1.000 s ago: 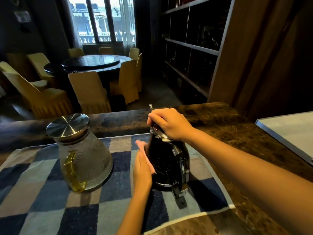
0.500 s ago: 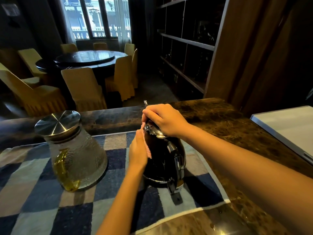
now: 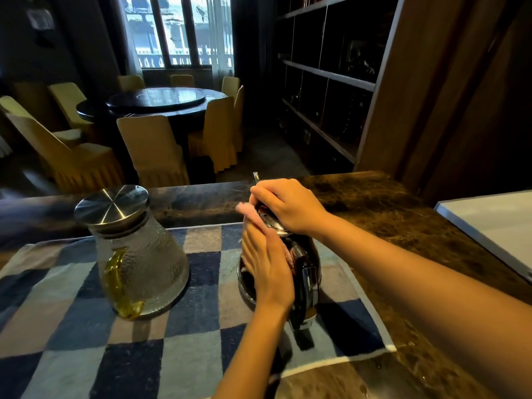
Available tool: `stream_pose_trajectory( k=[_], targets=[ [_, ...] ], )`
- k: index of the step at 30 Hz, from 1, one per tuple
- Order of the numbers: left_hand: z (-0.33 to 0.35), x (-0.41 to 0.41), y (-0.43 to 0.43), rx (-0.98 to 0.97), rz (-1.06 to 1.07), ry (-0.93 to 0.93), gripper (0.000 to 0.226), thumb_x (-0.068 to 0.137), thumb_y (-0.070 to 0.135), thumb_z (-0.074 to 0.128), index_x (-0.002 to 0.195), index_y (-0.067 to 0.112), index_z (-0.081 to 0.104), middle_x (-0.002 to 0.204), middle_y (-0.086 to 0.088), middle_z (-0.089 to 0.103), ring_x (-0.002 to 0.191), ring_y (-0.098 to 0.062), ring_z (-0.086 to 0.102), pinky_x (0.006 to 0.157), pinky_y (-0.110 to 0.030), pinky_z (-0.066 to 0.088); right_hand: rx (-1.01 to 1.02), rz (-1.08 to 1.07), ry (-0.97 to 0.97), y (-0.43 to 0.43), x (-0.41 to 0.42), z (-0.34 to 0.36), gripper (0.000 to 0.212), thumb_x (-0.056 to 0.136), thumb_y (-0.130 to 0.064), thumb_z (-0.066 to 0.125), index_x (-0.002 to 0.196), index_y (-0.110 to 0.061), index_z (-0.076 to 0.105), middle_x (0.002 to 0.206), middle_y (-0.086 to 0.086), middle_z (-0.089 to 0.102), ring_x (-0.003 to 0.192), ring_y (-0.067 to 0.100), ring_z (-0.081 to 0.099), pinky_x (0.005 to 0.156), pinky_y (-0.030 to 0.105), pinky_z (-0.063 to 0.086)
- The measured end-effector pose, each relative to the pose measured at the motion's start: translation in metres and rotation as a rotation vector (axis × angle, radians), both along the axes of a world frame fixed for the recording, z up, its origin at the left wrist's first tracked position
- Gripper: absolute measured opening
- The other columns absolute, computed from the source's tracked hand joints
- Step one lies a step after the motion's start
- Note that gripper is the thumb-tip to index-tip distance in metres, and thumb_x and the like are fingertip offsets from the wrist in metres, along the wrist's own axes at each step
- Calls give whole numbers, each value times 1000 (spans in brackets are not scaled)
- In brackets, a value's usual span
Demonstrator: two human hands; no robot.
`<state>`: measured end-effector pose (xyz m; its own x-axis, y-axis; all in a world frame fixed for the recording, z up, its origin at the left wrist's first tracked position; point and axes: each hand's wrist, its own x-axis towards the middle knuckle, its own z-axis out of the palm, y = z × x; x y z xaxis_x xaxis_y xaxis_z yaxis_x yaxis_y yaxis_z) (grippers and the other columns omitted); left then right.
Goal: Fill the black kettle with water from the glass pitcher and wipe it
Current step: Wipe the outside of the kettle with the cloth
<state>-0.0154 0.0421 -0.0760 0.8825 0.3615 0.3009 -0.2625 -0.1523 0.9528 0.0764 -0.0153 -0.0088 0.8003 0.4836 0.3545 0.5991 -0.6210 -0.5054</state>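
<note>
Left hand (image 3: 266,270): flat grip pressing pink cloth (image 3: 248,211) against black kettle (image 3: 305,272) side
Right hand (image 3: 288,207): grip closed over kettle lid
Glass pitcher (image 3: 138,254): upright, left of kettle, on checked towel (image 3: 190,335)

**Dark marble counter with a checked towel**

A dark brown marble counter (image 3: 388,214) runs across the view, its far edge facing the dining room; a checked towel (image 3: 178,335) in navy, pale blue and beige squares lies flat on it, covering the left and middle of the surface and ending in a pale border at its right edge; bare stone shows beyond that edge and along the back; on the towel stand a ribbed glass pitcher (image 3: 141,263) with a steel lid, at the left, and a black kettle (image 3: 305,286) to its right, apart from it; a pale grey board (image 3: 495,226) rests at the counter's far right
</note>
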Motion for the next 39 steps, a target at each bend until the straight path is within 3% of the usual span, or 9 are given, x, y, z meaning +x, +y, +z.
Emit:
stream_pose_trajectory(
  k=[5,9,12,16,20,24,27,31,39],
  targets=[
    [-27,1,16,85,4,86,64,83,64,9,142,41,-2,158,16,7,143,5,1,120,-27,0,-4,-8,-3,1,-2,2,42,101,-39,33,78,-27,66,86,-7,68,82,11,62,74,39,49],
    [-51,-33,13,116,-80,335,50,91,60,13,124,47,-24,153,13,-27,138,0,-22,118,-28,-11,7,-10,15,0,-5,5,41,101,-38,35,76,-31,67,86,-11,68,86,9,62,79,39,49],
    [-41,-55,-3,226,-114,80,62,79,81,1,126,57,-32,141,31,-38,137,2,-33,118,-35,-16,10,-13,18,-1,-6,6,41,101,-38,35,77,-31,68,84,-14,66,85,8,61,78,37,48],
    [-19,-16,5,13,-161,27,86,64,94,8,137,51,-10,158,17,-17,144,2,-16,119,-30,-11,7,-14,1,0,-5,5,40,101,-37,35,76,-31,66,83,-12,67,82,8,61,75,38,49],
    [-17,24,36,-206,-189,108,73,87,73,19,145,31,34,151,0,40,141,-14,33,120,-41,20,-97,-9,-89,-1,-3,2,33,101,-29,39,89,-19,68,90,-2,69,85,17,62,74,43,51],
    [-44,6,38,-109,-95,103,60,95,60,17,139,26,42,140,-8,50,133,-24,44,110,-46,35,6,-22,-13,-1,-4,4,41,101,-36,36,80,-27,70,86,-8,70,84,10,63,77,41,51],
    [-72,-23,18,-99,-125,300,110,70,89,20,144,7,26,143,-31,36,132,-48,36,110,-61,30,-64,-6,-61,-3,-6,4,35,101,-28,39,86,-22,71,91,-7,70,87,13,62,77,40,51],
    [-30,-34,-3,-59,-181,-19,91,68,91,14,142,44,-7,155,27,-13,143,7,-15,118,-21,-9,-27,-21,-21,-3,-6,6,36,101,-29,39,84,-23,71,89,-8,70,87,13,62,76,42,50],
    [-31,51,54,-289,-263,104,83,85,74,18,138,17,47,141,-8,52,134,-20,44,115,-43,32,-57,-12,-60,-1,-4,3,33,101,-28,37,90,-21,68,90,-5,68,86,14,62,75,43,52]
  ],
)
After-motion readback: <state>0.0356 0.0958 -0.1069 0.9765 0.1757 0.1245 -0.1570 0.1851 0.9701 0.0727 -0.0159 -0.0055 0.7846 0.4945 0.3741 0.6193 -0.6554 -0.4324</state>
